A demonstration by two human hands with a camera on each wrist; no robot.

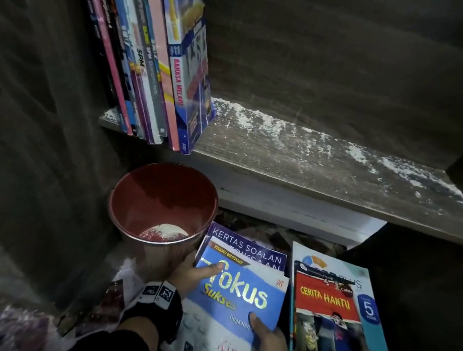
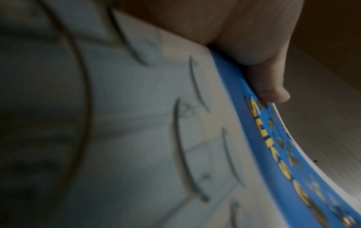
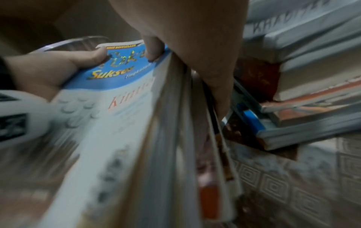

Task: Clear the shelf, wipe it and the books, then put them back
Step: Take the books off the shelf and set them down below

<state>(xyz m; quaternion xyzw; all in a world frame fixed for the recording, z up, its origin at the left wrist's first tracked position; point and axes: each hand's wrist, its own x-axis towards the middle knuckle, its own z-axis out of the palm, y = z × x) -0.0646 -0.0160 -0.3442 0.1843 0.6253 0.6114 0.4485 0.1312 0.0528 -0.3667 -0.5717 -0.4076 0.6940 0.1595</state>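
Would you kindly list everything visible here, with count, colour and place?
Fokus book stack: several books, blue-and-white top cover, low centre, held at both sides.
Cerita Hantu stack: several books, red and teal on top, on the floor to its right.
Upright books: about ten, pink, blue, purple, leaning at the shelf's left end.
Shelf: one, dark wood, white dust along the back.
Bucket: one, red inside, white bits at the bottom, below the shelf.
Left hand: grips the stack's left edge.
Right hand: grips its right edge.
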